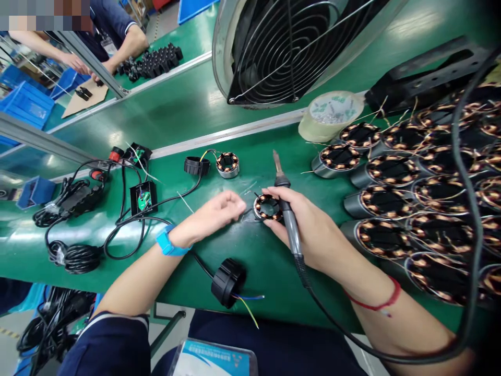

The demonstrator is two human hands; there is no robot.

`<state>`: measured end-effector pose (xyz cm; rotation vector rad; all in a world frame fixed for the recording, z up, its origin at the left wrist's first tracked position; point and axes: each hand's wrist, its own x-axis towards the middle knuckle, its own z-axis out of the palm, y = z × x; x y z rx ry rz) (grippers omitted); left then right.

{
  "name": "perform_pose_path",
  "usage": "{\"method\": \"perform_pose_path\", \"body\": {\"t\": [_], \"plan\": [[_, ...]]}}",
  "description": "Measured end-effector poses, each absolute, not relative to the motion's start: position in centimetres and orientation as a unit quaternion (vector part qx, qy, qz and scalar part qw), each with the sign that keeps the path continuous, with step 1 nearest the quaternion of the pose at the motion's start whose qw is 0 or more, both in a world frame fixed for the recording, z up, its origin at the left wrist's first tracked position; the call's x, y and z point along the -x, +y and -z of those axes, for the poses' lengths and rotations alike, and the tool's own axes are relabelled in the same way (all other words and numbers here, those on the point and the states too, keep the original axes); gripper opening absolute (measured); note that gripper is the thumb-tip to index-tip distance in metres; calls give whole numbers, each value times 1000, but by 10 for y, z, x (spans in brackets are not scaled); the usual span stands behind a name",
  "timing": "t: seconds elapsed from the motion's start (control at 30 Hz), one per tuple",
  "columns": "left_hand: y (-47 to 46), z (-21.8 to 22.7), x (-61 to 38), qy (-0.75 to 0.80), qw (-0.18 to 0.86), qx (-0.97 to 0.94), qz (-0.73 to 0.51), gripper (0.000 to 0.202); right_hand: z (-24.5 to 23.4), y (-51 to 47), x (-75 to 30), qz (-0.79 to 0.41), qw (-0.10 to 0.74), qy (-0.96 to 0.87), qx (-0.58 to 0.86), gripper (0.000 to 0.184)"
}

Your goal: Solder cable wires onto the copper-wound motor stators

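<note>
My right hand [309, 224] holds a soldering iron [290, 222] against its palm, tip pointing up and away. Its thumb and fingers also grip a small motor stator [267, 207], a ring with copper windings. My left hand [219, 211] is closed just left of that stator, fingertips pinched near a short dark lead; what they hold, if anything, is too small to make out. Nearer me lies a black ribbed cap [228, 282] with blue and yellow-green wire ends. Farther back, another black cap [197, 166] is wired to a second stator [227, 164].
Rows of stators [385, 201] fill the right side. A tape roll [331, 116] and a caged fan [297, 52] stand behind. Black cables [82, 256] and open boxes with green circuit boards [143, 198] lie left. The iron's cord loops at right. Across the partition, a co-worker's hands [84, 68] handle black parts.
</note>
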<state>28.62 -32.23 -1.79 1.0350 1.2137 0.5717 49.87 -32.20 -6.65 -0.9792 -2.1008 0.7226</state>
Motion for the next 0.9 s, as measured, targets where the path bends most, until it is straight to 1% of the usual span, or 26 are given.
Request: {"method": "perform_pose_path", "body": {"t": [0.1, 0.27, 0.43, 0.57, 0.67, 0.77, 0.9], "plan": [[-337, 18, -277, 534, 655, -485, -225, 32, 68, -322, -498, -276, 351, -810, 380, 48], [-336, 22, -274, 555, 618, -484, -275, 25, 68, -322, -497, -277, 359, -809, 375, 48], [-321, 26, -290, 497, 690, -422, -315, 21, 68, -323, -497, -266, 355, -812, 380, 48], [-322, 24, -296, 501, 686, -421, -319, 26, 68, -323, -496, -264, 355, -812, 381, 48], [-332, 18, -289, 530, 659, -444, -295, 30, 68, -323, -496, -266, 357, -810, 383, 48], [-341, 14, -283, 540, 641, -492, -237, 27, 68, -323, -495, -263, 358, -810, 383, 49], [-341, 23, -288, 501, 647, -515, -257, 27, 67, -323, -493, -249, 358, -814, 383, 49]]}}
